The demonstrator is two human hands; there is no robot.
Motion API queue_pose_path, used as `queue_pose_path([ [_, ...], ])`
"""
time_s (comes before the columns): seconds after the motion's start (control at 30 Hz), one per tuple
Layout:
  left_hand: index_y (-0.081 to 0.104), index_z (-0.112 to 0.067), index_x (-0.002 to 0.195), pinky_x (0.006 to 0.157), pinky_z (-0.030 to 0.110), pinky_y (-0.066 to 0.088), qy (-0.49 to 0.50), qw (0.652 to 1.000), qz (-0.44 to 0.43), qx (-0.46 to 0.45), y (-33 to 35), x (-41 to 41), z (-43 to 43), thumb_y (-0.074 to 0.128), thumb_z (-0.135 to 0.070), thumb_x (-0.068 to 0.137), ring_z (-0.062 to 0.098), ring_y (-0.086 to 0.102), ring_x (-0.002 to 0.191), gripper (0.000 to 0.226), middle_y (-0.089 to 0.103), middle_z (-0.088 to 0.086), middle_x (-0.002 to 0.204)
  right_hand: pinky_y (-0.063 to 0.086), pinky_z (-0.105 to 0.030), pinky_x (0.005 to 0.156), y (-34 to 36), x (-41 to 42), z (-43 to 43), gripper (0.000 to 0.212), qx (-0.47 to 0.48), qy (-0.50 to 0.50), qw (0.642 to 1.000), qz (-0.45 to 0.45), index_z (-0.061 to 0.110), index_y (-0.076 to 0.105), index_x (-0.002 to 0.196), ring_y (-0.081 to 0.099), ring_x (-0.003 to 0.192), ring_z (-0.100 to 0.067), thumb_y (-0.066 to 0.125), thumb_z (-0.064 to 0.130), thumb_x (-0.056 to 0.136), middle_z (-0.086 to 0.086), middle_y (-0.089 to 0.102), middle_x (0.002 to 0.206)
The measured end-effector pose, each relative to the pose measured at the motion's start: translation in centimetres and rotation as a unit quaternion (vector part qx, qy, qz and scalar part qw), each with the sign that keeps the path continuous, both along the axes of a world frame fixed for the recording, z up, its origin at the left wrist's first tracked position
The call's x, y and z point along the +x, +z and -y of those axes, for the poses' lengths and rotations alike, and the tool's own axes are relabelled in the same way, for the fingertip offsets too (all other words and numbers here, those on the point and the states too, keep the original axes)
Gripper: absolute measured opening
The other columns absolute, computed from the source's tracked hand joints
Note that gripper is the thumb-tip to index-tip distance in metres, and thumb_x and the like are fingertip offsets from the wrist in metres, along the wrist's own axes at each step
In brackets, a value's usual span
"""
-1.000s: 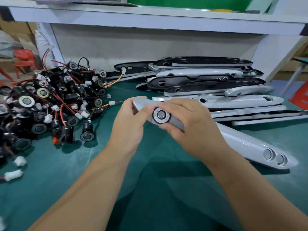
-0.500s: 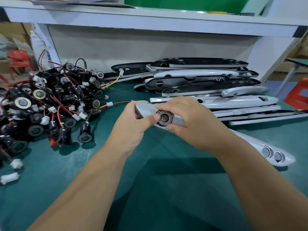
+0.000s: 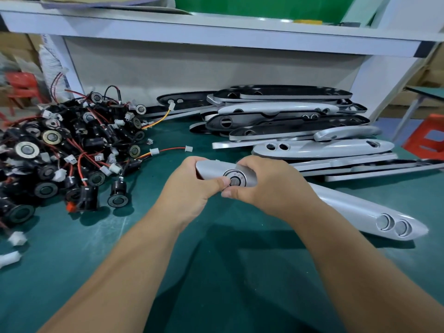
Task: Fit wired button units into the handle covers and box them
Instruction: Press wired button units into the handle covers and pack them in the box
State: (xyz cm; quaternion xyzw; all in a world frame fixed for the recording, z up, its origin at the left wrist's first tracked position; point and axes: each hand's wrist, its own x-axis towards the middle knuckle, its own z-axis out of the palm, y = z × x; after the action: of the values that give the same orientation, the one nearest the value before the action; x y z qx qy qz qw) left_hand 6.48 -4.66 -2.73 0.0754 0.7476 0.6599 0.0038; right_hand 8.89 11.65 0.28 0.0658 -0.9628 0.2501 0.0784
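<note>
**Position.** The handle cover [image 3: 348,207] lies slantwise above the green mat [image 3: 216,296], near centre. Both hands hold its left end, and its right end runs out to the near right. One button unit [image 3: 234,180] sits face up in the opening at the left end.

**Grip.** The left hand [image 3: 189,188] is curled round the left tip of the cover, with the thumb laid against the left rim of the button. The right hand [image 3: 271,188] is curled over the cover from the far side, with the thumb tucked at the button's near edge. Neither hand has a finger stretched out.

**Handling.** The cover appears to be a thin moulded shell: light, stiff along its length, with a glossy silver face likely to slip and to scratch.
- Hold the cover by its edges, close to the opening being worked, so that pressing force does not flex the long free end.
- The button body appears rigid; its thin wire and white connector are the weak points. Take the unit by the body, never by the wire.
- Whether the unit is fully seated cannot be told.

**Quantities.**
- Covers in hand: one.
- Button units fitted: one.
- Round openings [image 3: 394,224] at the right end: two, apparently unfilled.
- Spare covers [image 3: 288,121], stacked at the far right: roughly a dozen, overlapping too much for an exact count.
- Loose button units [image 3: 60,150], heaped at the left: several dozen, too tangled in red and black wire to count.
- Boxes in view: none
</note>
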Motion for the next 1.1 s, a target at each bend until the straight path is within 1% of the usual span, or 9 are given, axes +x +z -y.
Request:
queue_pose_path([
  [0.13,0.054,-0.028,0.099,0.090,0.044,0.052,0.012,0.999,-0.011,-0.030,-0.2,0.0,0.0,0.079,-0.033,0.066,0.022,0.065,0.097,0.042,0.068,0.000,0.098,0.038,-0.026,0.064,-0.3,0.1,0.2,0.045,0.035,-0.002,0.999,-0.025,0.028,0.055,0.101,0.049,0.079,-0.010,0.066,0.061,0.072,0.010,0.058,0.086],
  [0.3,0.052,-0.027,0.101,0.058,0.014,0.045,0.035,0.996,-0.033,-0.070,-0.5,0.1,-0.1,0.074,-0.026,0.080,0.012,0.059,0.077,0.030,0.065,-0.005,0.090,0.039,-0.029,0.067,-0.7,0.2,0.4,0.048,0.082,-0.005,0.994,-0.068,0.026,0.054,0.104,0.050,0.081,-0.013,0.061,0.065,0.075,0.010,0.057,0.086],
  [0.37,0.051,-0.028,0.098,0.052,0.012,0.042,0.037,0.995,-0.036,-0.081,-0.4,0.2,-0.1,0.073,-0.026,0.081,0.011,0.058,0.073,0.028,0.065,-0.004,0.088,0.039,-0.030,0.069,-0.8,0.2,0.4,0.050,0.091,-0.009,0.993,-0.079,0.026,0.054,0.106,0.051,0.082,-0.014,0.059,0.066,0.075,0.010,0.058,0.088],
  [0.47,0.050,-0.028,0.099,0.070,0.027,0.050,0.028,0.995,-0.038,-0.086,-0.2,0.3,0.0,0.071,-0.026,0.083,0.017,0.063,0.083,0.027,0.067,0.000,0.093,0.039,-0.031,0.068,-1.0,0.2,0.5,0.053,0.078,-0.015,0.993,-0.088,0.026,0.053,0.105,0.051,0.081,-0.014,0.060,0.067,0.073,0.010,0.059,0.088],
  [0.57,0.049,-0.025,0.108,0.077,0.032,0.049,0.027,0.993,-0.043,-0.111,0.0,0.4,0.0,0.067,-0.031,0.086,0.016,0.061,0.089,0.030,0.065,-0.001,0.096,0.039,-0.032,0.069,-1.2,0.1,0.6,0.055,0.088,-0.020,0.990,-0.109,0.023,0.052,0.104,0.054,0.084,-0.017,0.061,0.067,0.072,0.008,0.060,0.090],
  [0.7,0.048,-0.018,0.113,0.093,0.050,0.050,0.023,0.996,-0.032,-0.084,0.2,0.3,-0.1,0.056,-0.035,0.094,0.026,0.063,0.101,0.027,0.065,0.004,0.104,0.033,-0.033,0.068,-1.4,0.0,0.8,0.053,0.072,-0.036,0.989,-0.127,0.024,0.049,0.098,0.054,0.083,-0.017,0.063,0.067,0.070,0.011,0.056,0.084],
  [0.9,0.050,-0.023,0.103,0.093,0.052,0.049,0.032,0.998,-0.021,-0.045,0.5,0.2,0.1,0.055,-0.048,0.079,0.028,0.064,0.101,0.035,0.067,0.007,0.103,0.036,-0.034,0.073,-1.3,-0.4,0.9,0.058,0.080,-0.029,0.991,-0.106,0.025,0.049,0.099,0.051,0.083,-0.015,0.059,0.073,0.068,0.012,0.055,0.087],
  [1.0,0.051,-0.023,0.097,0.093,0.052,0.050,0.036,0.999,-0.003,-0.017,-0.1,-0.2,0.3,0.058,-0.031,0.094,0.026,0.067,0.095,0.011,0.068,0.007,0.100,0.037,-0.032,0.080,-1.2,-0.4,0.5,0.057,0.082,0.001,0.994,-0.066,0.030,0.049,0.110,0.050,0.092,-0.011,0.061,0.070,0.071,0.016,0.052,0.093],
  [1.1,0.050,-0.023,0.094,0.091,0.045,0.053,0.056,0.998,-0.001,0.009,-0.3,-0.7,0.7,0.055,-0.022,0.096,0.018,0.065,0.088,0.005,0.066,0.001,0.095,0.038,-0.035,0.090,-1.2,-0.1,-1.2,0.064,0.095,0.003,0.995,-0.028,0.040,0.043,0.124,0.049,0.105,-0.011,0.061,0.069,0.070,0.017,0.054,0.110],
])
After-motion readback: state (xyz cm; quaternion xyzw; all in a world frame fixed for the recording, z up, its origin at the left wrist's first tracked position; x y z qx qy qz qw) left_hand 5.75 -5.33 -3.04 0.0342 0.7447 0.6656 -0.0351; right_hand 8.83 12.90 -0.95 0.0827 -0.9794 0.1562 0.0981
